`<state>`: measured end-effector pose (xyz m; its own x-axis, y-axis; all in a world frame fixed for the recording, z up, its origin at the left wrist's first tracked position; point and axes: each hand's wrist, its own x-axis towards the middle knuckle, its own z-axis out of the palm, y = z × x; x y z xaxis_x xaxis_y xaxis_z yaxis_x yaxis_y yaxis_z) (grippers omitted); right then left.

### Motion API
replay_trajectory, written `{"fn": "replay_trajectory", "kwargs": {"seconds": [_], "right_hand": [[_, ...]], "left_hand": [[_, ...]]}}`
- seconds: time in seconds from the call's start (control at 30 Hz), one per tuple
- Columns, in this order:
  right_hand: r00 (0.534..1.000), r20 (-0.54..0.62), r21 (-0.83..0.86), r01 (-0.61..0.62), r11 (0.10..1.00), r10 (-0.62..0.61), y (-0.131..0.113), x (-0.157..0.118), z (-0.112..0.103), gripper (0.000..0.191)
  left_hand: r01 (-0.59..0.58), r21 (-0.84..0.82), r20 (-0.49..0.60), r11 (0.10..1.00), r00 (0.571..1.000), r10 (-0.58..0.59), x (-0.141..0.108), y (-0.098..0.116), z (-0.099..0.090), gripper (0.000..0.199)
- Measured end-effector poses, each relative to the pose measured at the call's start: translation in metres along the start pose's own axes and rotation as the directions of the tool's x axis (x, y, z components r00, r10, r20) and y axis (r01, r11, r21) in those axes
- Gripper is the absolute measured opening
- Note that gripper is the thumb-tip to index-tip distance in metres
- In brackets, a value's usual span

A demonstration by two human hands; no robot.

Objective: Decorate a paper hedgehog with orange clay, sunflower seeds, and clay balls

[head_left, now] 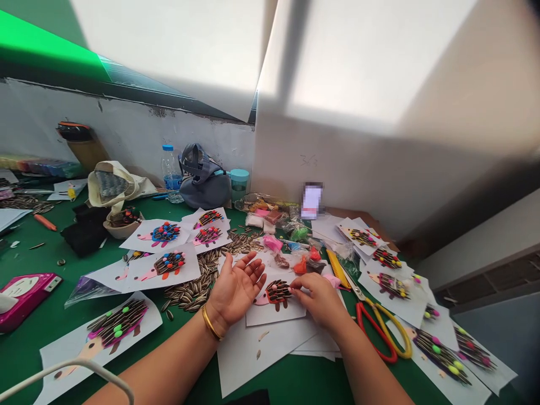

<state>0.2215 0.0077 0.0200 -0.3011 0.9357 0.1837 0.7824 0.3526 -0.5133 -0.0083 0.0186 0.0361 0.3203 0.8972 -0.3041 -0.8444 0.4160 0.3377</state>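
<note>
In front of me a hedgehog picture lies on a small white card, with a pink clay face and spines of striped sunflower seeds. A few small pink clay dots sit among those spines. My left hand is palm up beside the picture's left edge, fingers stretched and slightly curled. Nothing clear shows in its palm. At the right edge of the spines my right hand has thumb and fingers pinched together. Whatever is between the fingertips is too small to make out. Loose sunflower seeds are heaped left of my left hand.
Red-handled scissors and a yellow-handled pair lie to the right. Finished hedgehog cards overlap on both sides. Bagged clay, a phone, a water bottle and a bag stand farther back. A white cable crosses the lower left.
</note>
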Motion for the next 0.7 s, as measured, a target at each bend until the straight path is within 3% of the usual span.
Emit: {"fn": "replay_trajectory", "kwargs": {"seconds": [0.7], "right_hand": [[1.0, -0.004, -0.04, -0.001, 0.999, 0.001, -0.0023, 0.0006, 0.0077, 0.009]], "left_hand": [[0.002, 0.008, -0.017, 1.0, 1.0, -0.002, 0.0008, 0.001, -0.0009, 0.05]]}}
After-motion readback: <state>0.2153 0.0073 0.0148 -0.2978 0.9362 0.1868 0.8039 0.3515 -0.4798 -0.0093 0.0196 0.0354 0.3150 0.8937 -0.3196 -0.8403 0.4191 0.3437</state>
